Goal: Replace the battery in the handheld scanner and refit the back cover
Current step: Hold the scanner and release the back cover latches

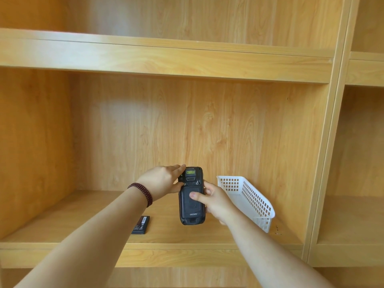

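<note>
Scanner (pixel 191 196) was held upright in both hands above the wooden shelf (pixel 62 221), back side facing the camera, back cover (pixel 191 204) on it with the "urovo" logo readable near the bottom. Right hand (pixel 216 201) gripped the scanner's right edge, fingers wrapped behind, thumb pressed flat on the middle of the cover. Left hand (pixel 161 181) closed around the upper left side — fingertips along the top corner, thumb touching the area by the two small screws just above the cover. Dark beaded bracelet (pixel 141 193) sat on the left wrist. On the shelf below and left of the scanner lay a loose black battery (pixel 141 225), flat, label up, near the front edge, partly behind the left forearm. White perforated plastic basket (pixel 249 200) stood just right of the right hand, tilted, leaning toward the back panel — nothing visible inside it from this angle.
</note>
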